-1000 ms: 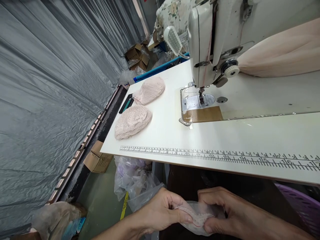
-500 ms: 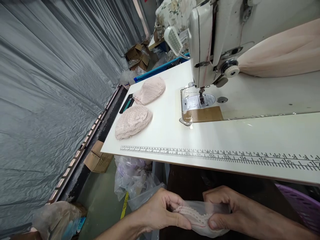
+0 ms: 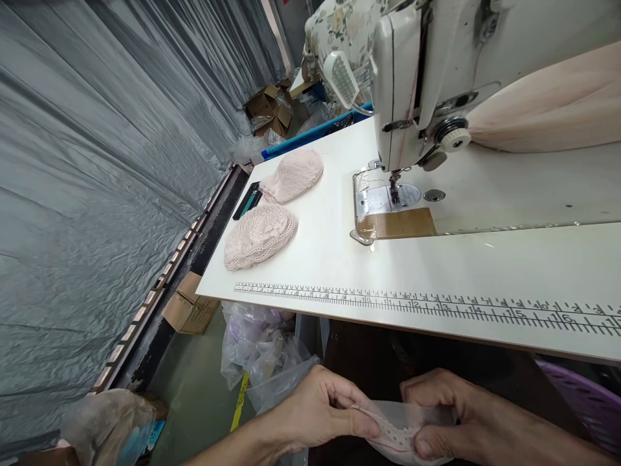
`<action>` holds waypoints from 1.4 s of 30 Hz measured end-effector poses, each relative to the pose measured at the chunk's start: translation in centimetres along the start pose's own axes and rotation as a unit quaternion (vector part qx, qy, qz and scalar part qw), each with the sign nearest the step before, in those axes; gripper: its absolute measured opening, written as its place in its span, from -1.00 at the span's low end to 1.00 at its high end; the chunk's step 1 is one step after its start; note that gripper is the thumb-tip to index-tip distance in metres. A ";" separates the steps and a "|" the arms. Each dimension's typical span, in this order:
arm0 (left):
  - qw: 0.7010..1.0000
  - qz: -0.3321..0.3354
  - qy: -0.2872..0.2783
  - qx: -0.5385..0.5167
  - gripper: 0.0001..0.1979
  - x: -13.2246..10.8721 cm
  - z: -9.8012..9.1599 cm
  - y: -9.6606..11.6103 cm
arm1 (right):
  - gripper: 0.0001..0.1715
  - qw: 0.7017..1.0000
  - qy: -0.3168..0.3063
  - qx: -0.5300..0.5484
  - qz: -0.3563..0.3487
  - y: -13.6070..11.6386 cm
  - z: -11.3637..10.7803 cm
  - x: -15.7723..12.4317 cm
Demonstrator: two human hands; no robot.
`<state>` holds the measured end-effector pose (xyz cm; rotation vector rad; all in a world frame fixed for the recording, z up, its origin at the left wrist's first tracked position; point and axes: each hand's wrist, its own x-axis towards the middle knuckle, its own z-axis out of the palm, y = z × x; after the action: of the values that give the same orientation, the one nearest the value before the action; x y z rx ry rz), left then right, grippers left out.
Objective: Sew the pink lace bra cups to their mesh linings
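Observation:
Below the table's front edge, my left hand [image 3: 334, 411] and my right hand [image 3: 446, 414] hold a sheer pale pink lace-trimmed fabric piece [image 3: 395, 432] between them. Each hand is closed, with thumb and fingers pinching the cloth. A scalloped lace band with a thin red line of stitching crosses the gap between the thumbs. On the white sewing table [image 3: 320, 252], a pink lace piece [image 3: 261, 236] and a second pink fabric piece [image 3: 295, 175] lie at the left. The sewing machine [image 3: 395, 97] stands behind, its needle area apart from my hands.
A printed ruler [image 3: 388, 299] runs along the table's front edge. Pale pink cloth [image 3: 557, 103] lies under the machine arm. A purple basket [image 3: 582, 401] sits below at right. Plastic bags [image 3: 262, 349] and a cardboard box [image 3: 190, 304] are on the floor at left.
Both hands have shifted slightly right with the fabric still pinched between them. The lace band now slopes more steeply down to the right. The things on the table stay put.

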<state>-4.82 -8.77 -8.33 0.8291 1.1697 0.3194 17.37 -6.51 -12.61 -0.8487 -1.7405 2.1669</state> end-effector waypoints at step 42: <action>0.995 -0.045 -0.009 0.084 -0.58 -0.1 0.1 0.6 | -0.72 0.999 0.004 -0.031 0.030 0.1 0.7 0.1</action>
<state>-4.60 -8.46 -7.79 0.9202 1.2254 0.1419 16.93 -7.10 -12.68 -0.9350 -1.8100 2.1528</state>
